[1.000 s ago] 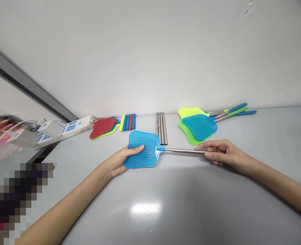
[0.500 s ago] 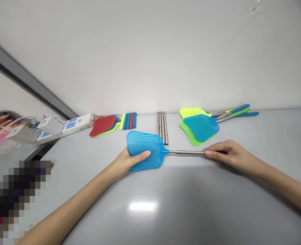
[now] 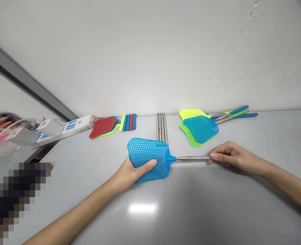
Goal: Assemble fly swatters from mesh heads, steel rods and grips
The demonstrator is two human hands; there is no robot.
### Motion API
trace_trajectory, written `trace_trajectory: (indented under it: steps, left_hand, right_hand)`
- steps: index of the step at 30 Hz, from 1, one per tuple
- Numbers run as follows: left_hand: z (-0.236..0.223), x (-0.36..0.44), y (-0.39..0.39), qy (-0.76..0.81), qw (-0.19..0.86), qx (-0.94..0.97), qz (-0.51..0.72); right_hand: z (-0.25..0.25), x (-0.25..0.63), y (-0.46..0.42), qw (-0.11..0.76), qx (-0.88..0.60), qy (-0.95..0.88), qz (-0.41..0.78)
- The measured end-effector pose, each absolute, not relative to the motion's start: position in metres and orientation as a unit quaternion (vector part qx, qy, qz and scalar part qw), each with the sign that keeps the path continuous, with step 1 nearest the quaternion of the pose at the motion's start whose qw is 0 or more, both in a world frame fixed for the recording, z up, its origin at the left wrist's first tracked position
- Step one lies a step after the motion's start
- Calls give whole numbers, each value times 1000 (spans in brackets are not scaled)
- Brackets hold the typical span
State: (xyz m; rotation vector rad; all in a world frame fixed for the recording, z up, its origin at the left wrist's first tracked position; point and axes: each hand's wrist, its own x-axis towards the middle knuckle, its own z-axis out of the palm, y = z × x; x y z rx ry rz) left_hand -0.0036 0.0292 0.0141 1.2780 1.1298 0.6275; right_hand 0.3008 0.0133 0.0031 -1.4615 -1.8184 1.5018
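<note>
A blue plastic fly swatter (image 3: pixel 150 158) lies across the middle of the view, its mesh head at the left and a telescopic steel shaft (image 3: pixel 193 158) running right. My left hand (image 3: pixel 137 173) grips the lower edge of the mesh, with the thumb lying over it. My right hand (image 3: pixel 232 158) pinches the shaft's far end between thumb and fingers. The shaft has no coloured grip on it. Behind the head, a bundle of steel rods (image 3: pixel 162 126) is partly hidden.
Beyond my hands lie stacked red and yellow swatter heads (image 3: pixel 102 127), coloured handle grips (image 3: pixel 128 122) and finished swatters (image 3: pixel 198 127) against the wall. A power strip (image 3: pixel 76 126) with a white charger sits at the left. A pixelated blur covers the lower left.
Both hands have carried the swatter rightward and slightly nearer to me. Its head has turned from tilted to nearly level with the shaft.
</note>
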Motion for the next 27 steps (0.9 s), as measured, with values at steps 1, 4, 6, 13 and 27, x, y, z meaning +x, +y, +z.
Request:
trace_trajectory:
  steps: [1,4,6,13,27]
  left_hand:
    - [14,-4,29,491,614,554,274]
    - [13,-4,32,483,627,542,282]
    - [12,-4,33,465,654,523,288]
    - [10,-2,36,429,726,446,299]
    - [11,-6,44,441,759,385,287]
  right_hand:
    - [3,301,13,183,-520,-641,533]
    - [1,301,14,180,-529,-634,534]
    - [-1,302,15,179,-531,-631,536]
    - [-2,304,18,182,-540,-631,526]
    - [1,299,18,181,-538,-618,544]
